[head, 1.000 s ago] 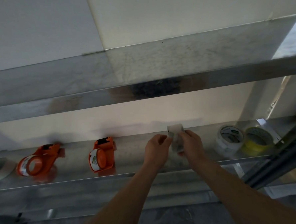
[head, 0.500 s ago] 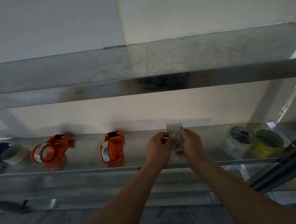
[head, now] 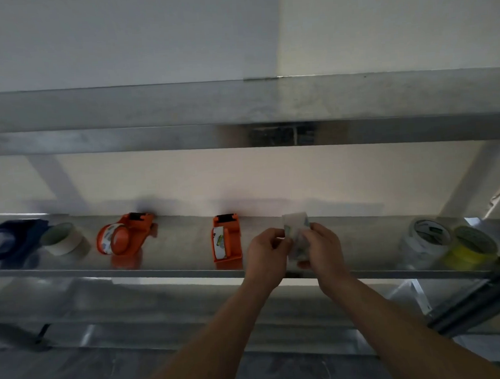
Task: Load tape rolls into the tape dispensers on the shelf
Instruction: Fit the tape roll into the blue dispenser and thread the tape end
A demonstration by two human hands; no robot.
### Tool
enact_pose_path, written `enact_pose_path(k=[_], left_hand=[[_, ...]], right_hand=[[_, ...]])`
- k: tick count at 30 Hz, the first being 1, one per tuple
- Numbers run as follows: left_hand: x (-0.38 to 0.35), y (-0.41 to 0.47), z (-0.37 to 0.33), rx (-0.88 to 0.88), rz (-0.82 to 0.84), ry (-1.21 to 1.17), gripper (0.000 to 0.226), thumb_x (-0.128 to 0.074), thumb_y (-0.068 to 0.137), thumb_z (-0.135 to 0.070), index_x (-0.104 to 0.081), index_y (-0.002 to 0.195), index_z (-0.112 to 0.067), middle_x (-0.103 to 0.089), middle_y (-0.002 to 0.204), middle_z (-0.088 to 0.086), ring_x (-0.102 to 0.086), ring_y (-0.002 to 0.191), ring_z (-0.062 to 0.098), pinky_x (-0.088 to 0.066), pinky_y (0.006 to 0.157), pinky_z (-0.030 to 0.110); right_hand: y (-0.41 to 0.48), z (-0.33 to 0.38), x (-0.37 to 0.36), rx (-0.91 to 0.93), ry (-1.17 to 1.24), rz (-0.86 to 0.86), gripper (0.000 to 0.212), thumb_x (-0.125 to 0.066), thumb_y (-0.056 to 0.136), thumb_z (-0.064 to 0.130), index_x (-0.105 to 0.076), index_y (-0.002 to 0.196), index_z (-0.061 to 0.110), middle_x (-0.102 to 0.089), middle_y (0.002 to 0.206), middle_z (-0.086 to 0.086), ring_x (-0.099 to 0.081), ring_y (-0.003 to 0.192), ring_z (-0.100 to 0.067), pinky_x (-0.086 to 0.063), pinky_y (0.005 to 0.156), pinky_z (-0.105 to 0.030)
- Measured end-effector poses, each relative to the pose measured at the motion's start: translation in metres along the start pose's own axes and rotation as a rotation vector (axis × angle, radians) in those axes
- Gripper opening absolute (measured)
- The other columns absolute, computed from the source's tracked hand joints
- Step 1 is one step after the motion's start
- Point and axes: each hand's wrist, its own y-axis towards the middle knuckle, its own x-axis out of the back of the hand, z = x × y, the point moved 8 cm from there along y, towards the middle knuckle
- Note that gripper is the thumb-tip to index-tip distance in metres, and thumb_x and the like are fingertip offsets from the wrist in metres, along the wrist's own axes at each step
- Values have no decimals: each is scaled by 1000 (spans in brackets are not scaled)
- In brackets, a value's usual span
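Item 1: I am seeing the left hand (head: pixel 266 254) and right hand (head: pixel 324 250) meeting over the front edge of the long steel shelf (head: pixel 174 270), just right of its middle. Both are curling their fingers and pinching a pale translucent tape roll (head: pixel 295 229) between them. The roll is standing up above the knuckles, too blurred for me to tell more.

Item 2: a squat orange plastic tape dispenser (head: pixel 227 239) is sitting just left of the left hand, already carrying a white-labelled roll.

Item 3: a second orange handled tape dispenser (head: pixel 125 236) is lying further towards the left end, near the back edge, with a roll in it.

Item 4: a beige masking tape roll (head: pixel 64 238) is lying beside a dark blue dispenser (head: pixel 9 242) at the left end.

Item 5: a white tape roll (head: pixel 424 237) and a yellow tape roll (head: pixel 471 246) are sitting side by side, touching, at the right end.

Item 6: an upper steel shelf (head: pixel 238 108) is running across overhead.
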Motion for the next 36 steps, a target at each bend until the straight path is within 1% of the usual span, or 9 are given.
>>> enact_pose_path(k=[4, 9, 13, 18, 21, 25, 29, 33, 36], left_hand=[[44, -12, 15, 5, -54, -15, 9, -60, 96, -19, -68, 99, -16, -71, 88, -4, -65, 78, 5, -47, 67, 16], [105, -28, 37, 48, -143, -29, 24, -61, 91, -25, -70, 110, -14, -74, 96, 1, -69, 86, 15, -58, 84, 38], [150, -40, 52, 63, -229, -36, 18, -61, 93, -20, -71, 108, -15, -74, 95, 0, -70, 87, 13, -56, 79, 29], [193, -54, 61, 80, -324, -18, 17, -59, 95, -20, -70, 108, -15, -73, 95, -2, -68, 85, 10, -50, 71, 18], [217, -60, 63, 95, -407, 1, 15, -59, 95, -20, -69, 106, -15, -71, 90, -5, -64, 78, 3, -44, 63, 10], [243, -70, 68, 125, -511, -35, 16, -59, 95, -22, -70, 105, -15, -72, 93, -3, -67, 85, 10, -54, 76, 24], [261, -79, 72, 150, -597, -69, 16, -59, 95, -22, -69, 106, -16, -71, 94, -2, -66, 85, 7, -50, 72, 20], [273, -89, 78, 156, -655, -112, 18, -59, 95, -22, -69, 108, -17, -72, 98, 0, -68, 90, 11, -55, 79, 26], [285, -97, 84, 159, -712, -134, 16, -60, 95, -23, -71, 105, -16, -72, 95, -1, -68, 87, 11, -52, 72, 19]], right_hand=[[-21, 3, -41, 18, 7, 51, 18, -46, 93, 9, -61, 88, 0, -63, 91, -26, -60, 74, -27, -54, 61, -44], [-42, 0, -97, 47, -18, 103, 19, -49, 91, 12, -63, 82, 2, -64, 84, -24, -60, 71, -35, -53, 59, -48], [-60, -4, -143, 23, -24, 189, 20, -49, 93, 11, -63, 79, 8, -64, 81, -18, -61, 71, -29, -49, 57, -41], [-74, 3, -189, 62, -60, 305, 19, -47, 94, 10, -65, 92, 5, -66, 93, -18, -65, 78, -30, -48, 59, -38], [-79, 10, -217, 70, -72, 409, 19, -46, 94, 9, -65, 91, 6, -68, 83, -10, -69, 64, -16, -47, 58, -37], [-83, 13, -246, 91, -99, 509, 21, -48, 91, 10, -68, 84, 14, -69, 83, -7, -68, 74, -23, -50, 58, -39], [-88, 17, -270, 125, -127, 586, 20, -50, 91, 8, -69, 85, 11, -68, 83, -7, -66, 75, -22, -54, 59, -41], [-93, 16, -290, 151, -158, 641, 20, -53, 88, 8, -70, 78, 10, -70, 79, -7, -66, 74, -25, -53, 56, -40], [-102, 14, -304, 162, -168, 687, 18, -53, 86, 5, -68, 76, 5, -68, 76, -12, -65, 74, -31, -50, 53, -37]])
